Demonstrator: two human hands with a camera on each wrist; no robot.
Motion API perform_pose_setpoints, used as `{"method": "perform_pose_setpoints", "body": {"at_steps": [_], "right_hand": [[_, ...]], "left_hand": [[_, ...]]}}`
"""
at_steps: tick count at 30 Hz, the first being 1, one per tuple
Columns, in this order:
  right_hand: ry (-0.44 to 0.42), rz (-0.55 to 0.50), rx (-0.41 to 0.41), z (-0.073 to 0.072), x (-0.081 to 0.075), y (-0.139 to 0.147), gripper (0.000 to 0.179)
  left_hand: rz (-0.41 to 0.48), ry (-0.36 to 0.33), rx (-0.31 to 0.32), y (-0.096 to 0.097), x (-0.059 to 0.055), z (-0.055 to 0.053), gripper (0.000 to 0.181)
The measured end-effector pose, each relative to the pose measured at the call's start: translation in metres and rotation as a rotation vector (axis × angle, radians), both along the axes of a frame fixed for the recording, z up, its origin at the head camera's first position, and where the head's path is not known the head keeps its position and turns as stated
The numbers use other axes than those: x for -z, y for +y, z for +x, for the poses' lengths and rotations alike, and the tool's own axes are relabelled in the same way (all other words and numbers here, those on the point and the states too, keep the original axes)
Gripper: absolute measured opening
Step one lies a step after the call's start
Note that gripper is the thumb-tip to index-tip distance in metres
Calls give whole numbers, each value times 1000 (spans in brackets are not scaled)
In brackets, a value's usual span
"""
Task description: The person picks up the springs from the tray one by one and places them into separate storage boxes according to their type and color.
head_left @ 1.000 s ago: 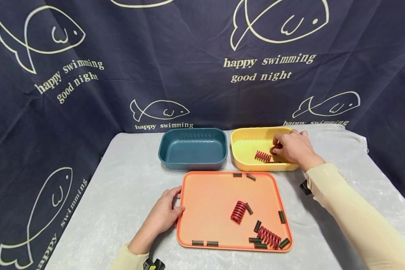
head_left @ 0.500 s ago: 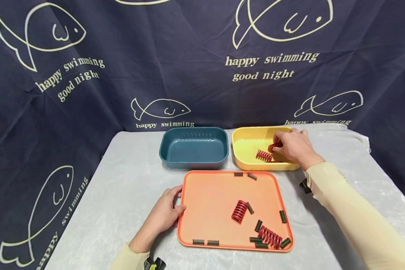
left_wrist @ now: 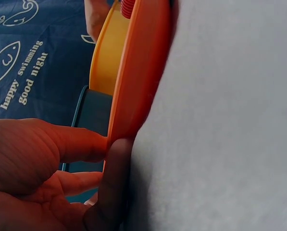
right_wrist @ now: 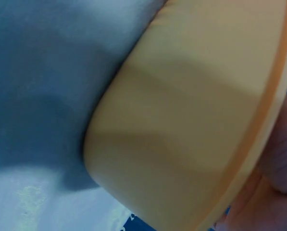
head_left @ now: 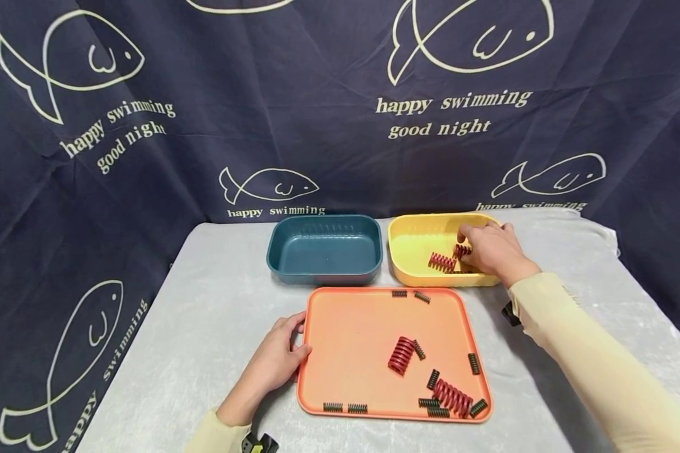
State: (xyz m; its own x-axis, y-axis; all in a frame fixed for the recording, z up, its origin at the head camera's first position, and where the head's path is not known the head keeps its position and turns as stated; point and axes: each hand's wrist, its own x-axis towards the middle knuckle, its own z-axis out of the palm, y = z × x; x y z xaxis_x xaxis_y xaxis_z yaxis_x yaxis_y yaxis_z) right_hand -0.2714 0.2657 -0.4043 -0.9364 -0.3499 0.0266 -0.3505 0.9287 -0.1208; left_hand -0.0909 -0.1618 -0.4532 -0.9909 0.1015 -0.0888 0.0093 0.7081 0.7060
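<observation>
My left hand (head_left: 274, 355) holds the left edge of an orange tray (head_left: 340, 340), thumb at the rim; the left wrist view shows a finger along the outer wall. On the tray lie a thick red spring (head_left: 402, 356), a second big red spring (head_left: 452, 397) and several small dark springs (head_left: 357, 408). At the back right, my right hand (head_left: 493, 248) is inside the yellow bin (head_left: 408, 280), its fingers parted above a red spring (head_left: 461, 251) on the bin's floor. Another red spring (head_left: 442, 262) lies beside it. In the right wrist view the bin's wall (right_wrist: 172, 125) hides most of the hand.
A dark teal bin (head_left: 325, 277) stands left of the yellow one, behind the tray. A grey cloth (head_left: 215, 283) covers the table. Behind the bins hangs a navy curtain (head_left: 328, 126) with fish prints.
My right hand's fingers have spread apart, and the red spring they pinched now lies in the yellow bin. My left hand has stayed at the tray's edge.
</observation>
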Motion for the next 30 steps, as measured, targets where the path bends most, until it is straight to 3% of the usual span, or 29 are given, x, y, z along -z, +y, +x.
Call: {"method": "perform_pose_setpoints", "body": {"at_steps": [12, 22, 30], "right_hand": [[-12, 38, 2, 20, -22, -15, 41], [198, -35, -153, 61, -53, -50, 39], [201, -23, -264, 90, -54, -77, 48]], "left_hand": [[2, -17, -3, 1, 0, 0, 64], [-1, -6, -3, 0, -2, 0, 64], [-2, -6, -6, 0, 1, 0, 64]]}}
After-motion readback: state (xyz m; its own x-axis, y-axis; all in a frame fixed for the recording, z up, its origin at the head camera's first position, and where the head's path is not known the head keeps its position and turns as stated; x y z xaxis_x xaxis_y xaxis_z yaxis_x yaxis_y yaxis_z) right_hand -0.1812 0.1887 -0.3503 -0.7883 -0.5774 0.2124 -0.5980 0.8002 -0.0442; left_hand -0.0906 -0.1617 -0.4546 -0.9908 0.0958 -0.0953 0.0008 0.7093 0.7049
